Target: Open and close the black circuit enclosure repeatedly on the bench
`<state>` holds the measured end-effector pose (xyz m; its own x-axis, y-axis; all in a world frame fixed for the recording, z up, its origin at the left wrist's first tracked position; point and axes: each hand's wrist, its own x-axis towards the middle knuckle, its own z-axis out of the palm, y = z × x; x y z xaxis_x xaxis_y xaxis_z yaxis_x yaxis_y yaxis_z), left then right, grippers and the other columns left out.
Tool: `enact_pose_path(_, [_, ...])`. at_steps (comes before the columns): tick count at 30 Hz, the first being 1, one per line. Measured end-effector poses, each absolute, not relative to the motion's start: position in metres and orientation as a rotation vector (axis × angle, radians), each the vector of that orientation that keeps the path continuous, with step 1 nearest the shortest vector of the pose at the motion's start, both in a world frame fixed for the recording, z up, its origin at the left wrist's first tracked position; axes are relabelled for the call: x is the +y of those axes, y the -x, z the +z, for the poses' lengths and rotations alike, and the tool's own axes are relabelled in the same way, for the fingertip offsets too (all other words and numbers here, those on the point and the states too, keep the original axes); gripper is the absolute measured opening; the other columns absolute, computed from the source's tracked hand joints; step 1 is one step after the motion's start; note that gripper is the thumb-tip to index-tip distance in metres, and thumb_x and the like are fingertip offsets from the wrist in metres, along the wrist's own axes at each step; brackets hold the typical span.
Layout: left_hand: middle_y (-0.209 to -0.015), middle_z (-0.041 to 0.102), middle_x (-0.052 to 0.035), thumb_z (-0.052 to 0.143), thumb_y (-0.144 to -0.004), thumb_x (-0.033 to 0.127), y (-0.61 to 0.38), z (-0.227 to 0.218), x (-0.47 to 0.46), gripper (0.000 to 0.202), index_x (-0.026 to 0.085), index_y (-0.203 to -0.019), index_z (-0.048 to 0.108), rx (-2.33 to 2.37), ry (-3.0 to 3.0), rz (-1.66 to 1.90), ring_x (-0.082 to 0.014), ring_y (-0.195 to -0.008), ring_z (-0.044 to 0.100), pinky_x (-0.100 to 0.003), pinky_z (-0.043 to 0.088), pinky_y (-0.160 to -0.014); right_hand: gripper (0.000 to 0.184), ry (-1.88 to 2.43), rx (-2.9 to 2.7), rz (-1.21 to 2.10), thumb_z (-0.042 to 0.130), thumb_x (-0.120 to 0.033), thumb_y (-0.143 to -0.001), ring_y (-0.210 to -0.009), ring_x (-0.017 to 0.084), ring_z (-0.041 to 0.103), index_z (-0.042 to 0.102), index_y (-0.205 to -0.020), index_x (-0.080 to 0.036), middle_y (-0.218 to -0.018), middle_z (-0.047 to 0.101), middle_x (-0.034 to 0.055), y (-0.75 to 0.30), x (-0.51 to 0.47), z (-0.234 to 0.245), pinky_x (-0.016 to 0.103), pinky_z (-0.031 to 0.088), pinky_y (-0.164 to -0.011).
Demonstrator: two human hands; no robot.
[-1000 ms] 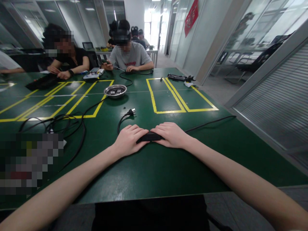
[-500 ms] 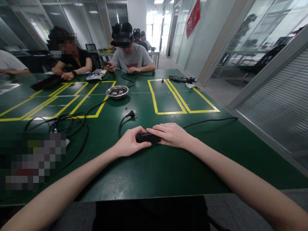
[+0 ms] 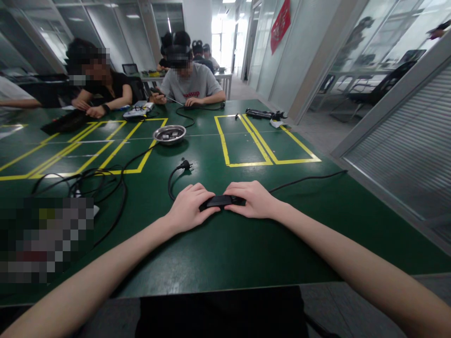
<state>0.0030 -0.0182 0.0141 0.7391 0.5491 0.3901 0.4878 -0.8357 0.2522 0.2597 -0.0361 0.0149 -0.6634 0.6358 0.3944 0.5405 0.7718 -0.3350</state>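
Note:
A flat black power adapter (image 3: 221, 202) lies on the green table (image 3: 225, 253) just in front of me. My left hand (image 3: 188, 206) grips its left end with curled fingers. My right hand (image 3: 252, 199) is wrapped over its right end. From the left end a black cord loops away to a plug (image 3: 185, 165) lying on the table. Another thin black cable (image 3: 306, 178) runs from the right end toward the table's right edge.
A metal bowl (image 3: 169, 134) with small parts stands beyond the plug. Tangled black cables (image 3: 95, 183) lie at the left. Yellow tape boxes (image 3: 253, 141) mark the tabletop. Two people sit at the far side; a black tool (image 3: 264, 113) lies at the back right.
Both hands have shifted on the adapter; the right hand's fingers now curl over its right end. The plug and its cord loop have slid slightly left and away.

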Motion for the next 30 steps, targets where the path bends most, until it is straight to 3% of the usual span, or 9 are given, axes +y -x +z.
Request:
enact_pose_path(9, [-0.094, 0.074, -0.0083, 0.068, -0.096, 0.048, -0.003, 0.014, -0.017, 0.031, 0.018, -0.104, 0.07, 0.873, -2.85, 0.66, -0.0254, -0.09, 0.064, -0.038, 0.048, -0.079, 0.028, 0.891, -2.443, 0.188, 0.062, -0.042, -0.101, -0.092, 0.023, 0.073, 0.069, -0.111, -0.017, -0.103, 0.075, 0.0095, -0.255, -0.037, 0.01, 0.031, 0.052, -0.074])
enact_pose_path(14, [-0.086, 0.07, -0.0077, 0.063, -0.099, 0.047, -0.006, 0.013, -0.017, 0.032, 0.016, -0.095, 0.067, 0.84, -2.848, 0.651, -0.0239, -0.083, 0.062, -0.036, 0.048, -0.076, 0.065, 0.801, -2.556, 0.135, 0.07, -0.055, -0.094, -0.113, 0.026, 0.069, 0.051, -0.145, -0.019, -0.128, 0.069, 0.0139, -0.254, -0.036, 0.011, 0.034, 0.056, -0.083])
enact_pose_path(16, [-0.083, 0.069, -0.0057, 0.062, -0.1, 0.048, -0.006, 0.013, -0.017, 0.032, 0.017, -0.092, 0.067, 0.852, -2.743, 0.664, -0.0219, -0.08, 0.062, -0.034, 0.049, -0.073, 0.064, 0.781, -2.653, 0.009, 0.065, -0.052, -0.098, -0.113, 0.026, 0.068, 0.047, -0.151, -0.021, -0.132, 0.066, 0.0147, -0.251, -0.037, 0.012, 0.033, 0.057, -0.08])
enact_pose_path(19, [-0.084, 0.07, -0.004, 0.062, -0.1, 0.048, -0.005, 0.014, -0.016, 0.032, 0.018, -0.091, 0.068, 0.889, -2.594, 0.633, -0.0197, -0.078, 0.064, -0.031, 0.05, -0.071, 0.053, 0.827, -2.775, -0.234, 0.055, -0.044, -0.105, -0.1, 0.024, 0.069, 0.047, -0.154, -0.026, -0.122, 0.067, 0.0128, -0.246, -0.038, 0.012, 0.03, 0.053, -0.067])
enact_pose_path(22, [-0.098, 0.074, -0.0067, 0.064, -0.098, 0.047, -0.003, 0.013, -0.015, 0.032, 0.018, -0.11, 0.071, 0.9, -2.595, 0.677, -0.0232, -0.092, 0.067, -0.036, 0.054, -0.081, 0.052, 0.951, -2.806, -0.319, 0.052, -0.039, -0.106, -0.085, 0.021, 0.07, 0.045, -0.156, -0.031, -0.114, 0.068, 0.0098, -0.245, -0.036, 0.012, 0.027, 0.05, -0.06])
enact_pose_path(25, [-0.131, 0.07, -0.0131, 0.065, -0.098, 0.043, 0.001, 0.012, -0.012, 0.048, 0.019, -0.139, 0.06, 0.911, -2.712, 0.906, -0.0307, -0.123, 0.061, -0.048, 0.048, -0.105, 0.054, 1.188, -2.617, -0.242, 0.051, -0.042, -0.105, -0.079, 0.022, 0.071, 0.045, -0.156, -0.029, -0.116, 0.07, 0.0099, -0.257, -0.027, 0.011, 0.031, 0.054, -0.064])
enact_pose_path(27, [-0.144, 0.063, -0.014, 0.063, -0.099, 0.039, 0.005, 0.011, -0.011, 0.05, 0.021, -0.145, 0.055, 0.924, -2.768, 1.024, -0.0325, -0.135, 0.053, -0.053, 0.043, -0.113, 0.053, 1.338, -2.359, -0.174, 0.051, -0.043, -0.103, -0.093, 0.028, 0.073, 0.048, -0.154, -0.025, -0.122, 0.071, 0.0116, -0.275, -0.015, 0.011, 0.037, 0.058, -0.075])
enact_pose_path(30, [-0.141, 0.066, -0.0124, 0.059, -0.1, 0.033, 0.007, 0.01, -0.01, 0.04, 0.021, -0.139, 0.06, 0.881, -2.803, 0.984, -0.0309, -0.133, 0.056, -0.051, 0.044, -0.111, 0.051, 1.524, -1.906, -0.137, 0.052, -0.044, -0.1, -0.11, 0.034, 0.07, 0.053, -0.146, -0.023, -0.13, 0.07, 0.0129, -0.314, 0.005, 0.014, 0.044, 0.058, -0.088])
